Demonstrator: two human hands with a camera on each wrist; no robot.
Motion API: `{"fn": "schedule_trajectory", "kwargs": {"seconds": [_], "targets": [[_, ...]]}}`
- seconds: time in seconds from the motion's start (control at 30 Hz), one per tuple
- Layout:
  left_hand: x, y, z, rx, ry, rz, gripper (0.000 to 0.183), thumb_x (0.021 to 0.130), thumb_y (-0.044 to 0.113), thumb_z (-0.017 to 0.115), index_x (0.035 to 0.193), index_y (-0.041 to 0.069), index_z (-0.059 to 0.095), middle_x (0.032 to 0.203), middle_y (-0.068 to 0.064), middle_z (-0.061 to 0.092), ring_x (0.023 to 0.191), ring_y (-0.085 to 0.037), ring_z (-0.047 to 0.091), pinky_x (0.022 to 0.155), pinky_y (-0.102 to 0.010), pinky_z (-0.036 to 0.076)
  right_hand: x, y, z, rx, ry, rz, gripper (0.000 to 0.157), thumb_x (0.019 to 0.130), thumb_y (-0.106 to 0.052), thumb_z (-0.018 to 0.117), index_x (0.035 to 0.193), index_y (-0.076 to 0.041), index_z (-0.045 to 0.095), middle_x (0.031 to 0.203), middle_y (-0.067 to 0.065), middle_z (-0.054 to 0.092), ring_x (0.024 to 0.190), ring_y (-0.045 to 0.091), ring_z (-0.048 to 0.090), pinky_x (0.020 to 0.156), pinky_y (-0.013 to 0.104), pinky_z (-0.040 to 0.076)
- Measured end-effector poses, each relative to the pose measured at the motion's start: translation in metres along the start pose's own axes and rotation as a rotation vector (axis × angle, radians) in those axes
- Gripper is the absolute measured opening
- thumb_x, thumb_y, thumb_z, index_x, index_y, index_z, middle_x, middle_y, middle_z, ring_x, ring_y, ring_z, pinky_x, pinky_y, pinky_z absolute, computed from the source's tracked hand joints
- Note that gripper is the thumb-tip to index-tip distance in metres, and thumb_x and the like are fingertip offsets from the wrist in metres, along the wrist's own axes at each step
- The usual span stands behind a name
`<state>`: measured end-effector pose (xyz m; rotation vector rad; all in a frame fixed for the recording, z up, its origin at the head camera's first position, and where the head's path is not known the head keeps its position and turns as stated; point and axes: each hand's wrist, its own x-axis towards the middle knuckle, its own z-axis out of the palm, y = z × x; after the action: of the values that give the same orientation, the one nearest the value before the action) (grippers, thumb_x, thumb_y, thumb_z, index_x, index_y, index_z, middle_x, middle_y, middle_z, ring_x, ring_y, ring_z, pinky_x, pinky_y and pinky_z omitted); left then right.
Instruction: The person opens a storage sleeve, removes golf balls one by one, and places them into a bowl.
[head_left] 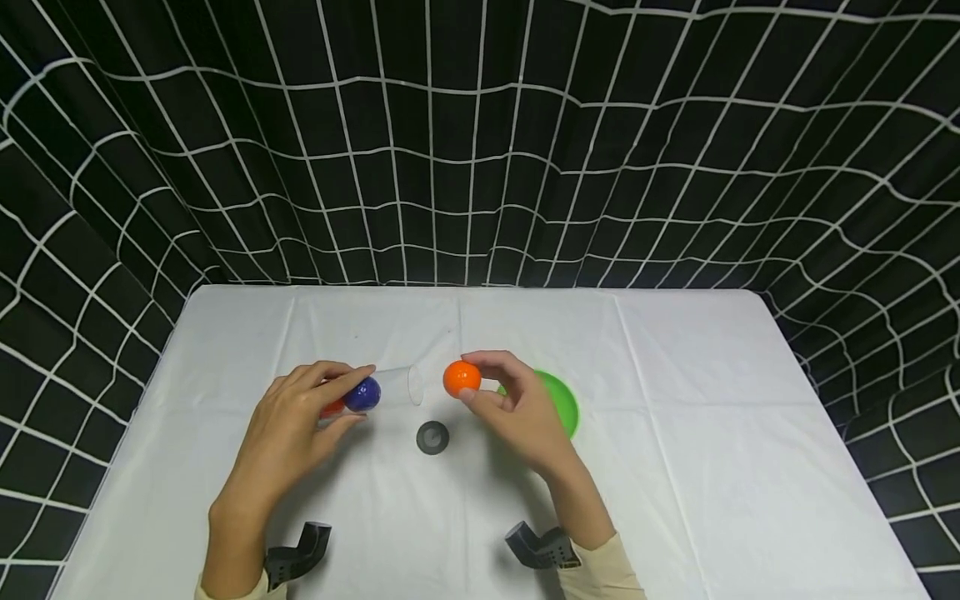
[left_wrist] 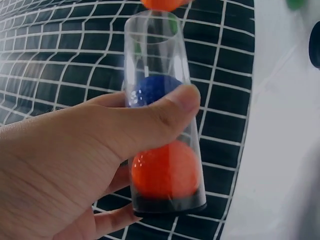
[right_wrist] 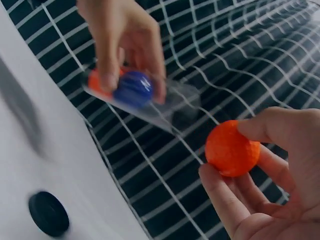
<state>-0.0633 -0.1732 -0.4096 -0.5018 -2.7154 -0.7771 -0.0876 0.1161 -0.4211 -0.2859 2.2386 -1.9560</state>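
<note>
My left hand [head_left: 292,425] grips a clear plastic tube [left_wrist: 155,50] with a black base. Inside the tube, a red-orange ball [left_wrist: 166,170] sits at the base end and a blue ball [left_wrist: 156,90] lies above it, partly covered by my thumb. In the head view the tube lies nearly sideways, its rim turned to the right. My right hand [head_left: 521,408] pinches an orange ball [right_wrist: 232,148] between thumb and fingers, a short way off the tube's open end. On the table below, between the hands, lies a round black cap [head_left: 432,437].
A green bowl [head_left: 562,404] stands on the table behind my right hand, partly hidden by it. The white-covered table [head_left: 720,417] is bordered by a dark curtain [head_left: 495,183] with a white grid. Each wrist bears a black camera mount [head_left: 300,554].
</note>
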Motion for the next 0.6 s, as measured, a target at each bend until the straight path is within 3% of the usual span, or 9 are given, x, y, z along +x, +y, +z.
{"fn": "schedule_trajectory", "kwargs": {"seconds": [0.1, 0.17, 0.33, 0.6], "targets": [[-0.001, 0.000, 0.001, -0.005, -0.006, -0.004, 0.060, 0.078, 0.026, 0.087, 0.134, 0.033, 0.065, 0.117, 0.004, 0.069, 0.112, -0.021, 0.063, 0.095, -0.045, 0.048, -0.002, -0.001, -0.014, -0.001, 0.001, -0.027, 0.035, 0.091, -0.015, 0.074, 0.124, -0.019, 0.065, 0.127, 0.006, 0.065, 0.078, 0.016, 0.071, 0.072, 0.018, 0.056], [-0.001, 0.001, 0.001, -0.001, -0.005, 0.000, 0.060, 0.078, 0.027, 0.087, 0.134, 0.033, 0.065, 0.117, 0.005, 0.069, 0.112, -0.020, 0.063, 0.094, -0.045, 0.048, -0.004, 0.000, -0.023, -0.004, 0.002, -0.038, 0.035, 0.091, -0.014, 0.073, 0.125, -0.017, 0.064, 0.126, 0.007, 0.065, 0.076, 0.023, 0.071, 0.071, 0.018, 0.055], [0.000, 0.001, 0.001, 0.000, -0.007, 0.003, 0.060, 0.079, 0.028, 0.086, 0.135, 0.033, 0.065, 0.117, 0.003, 0.069, 0.113, -0.023, 0.064, 0.095, -0.048, 0.049, -0.008, 0.003, -0.042, -0.007, 0.001, -0.052, 0.036, 0.091, -0.012, 0.074, 0.126, -0.014, 0.062, 0.125, 0.008, 0.063, 0.094, 0.041, 0.073, 0.083, 0.022, 0.058], [0.000, 0.002, 0.002, -0.002, -0.016, -0.005, 0.059, 0.080, 0.029, 0.086, 0.135, 0.033, 0.065, 0.117, 0.003, 0.069, 0.114, -0.024, 0.063, 0.096, -0.048, 0.048, -0.009, 0.008, -0.057, -0.084, 0.020, -0.086, 0.036, 0.090, -0.011, 0.075, 0.125, -0.014, 0.063, 0.123, 0.008, 0.064, 0.104, 0.024, 0.072, 0.092, 0.024, 0.058]]}}
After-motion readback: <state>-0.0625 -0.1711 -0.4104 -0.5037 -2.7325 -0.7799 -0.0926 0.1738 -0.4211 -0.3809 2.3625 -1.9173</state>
